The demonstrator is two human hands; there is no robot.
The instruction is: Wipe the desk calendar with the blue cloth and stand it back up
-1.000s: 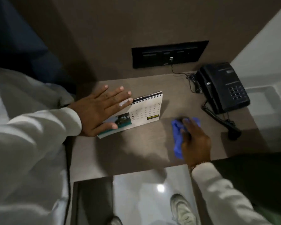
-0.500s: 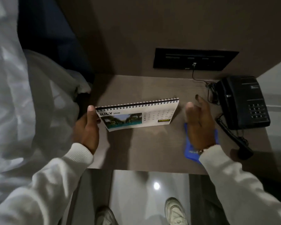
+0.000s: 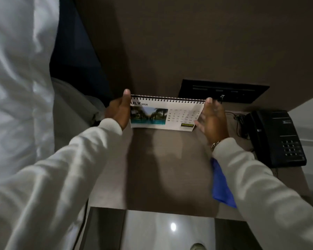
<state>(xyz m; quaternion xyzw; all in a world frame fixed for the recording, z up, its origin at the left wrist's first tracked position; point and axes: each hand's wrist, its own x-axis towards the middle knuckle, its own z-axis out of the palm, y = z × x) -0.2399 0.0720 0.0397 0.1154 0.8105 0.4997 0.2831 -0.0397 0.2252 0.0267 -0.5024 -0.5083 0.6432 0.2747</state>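
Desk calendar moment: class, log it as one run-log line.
phase: standing up | desk calendar: upright on desk | left hand, right hand: at its ends | blue cloth: on desk, released

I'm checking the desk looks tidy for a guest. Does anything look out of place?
Only the blue cloth, left loose near the desk's front edge under the right sleeve. The calendar is upright between both hands.

Your view is dim and murky, with grainy dark browns across the desk (image 3: 163, 168). A small bright glare spot sits on the glossy floor (image 3: 173, 226) below the desk's near edge. Soft shadows of your arms fall down the desk's middle. Your right hand (image 3: 212, 120) is smeared by motion blur. The white sleeves (image 3: 43, 186) balloon at the frame's edges from wide-angle distortion.
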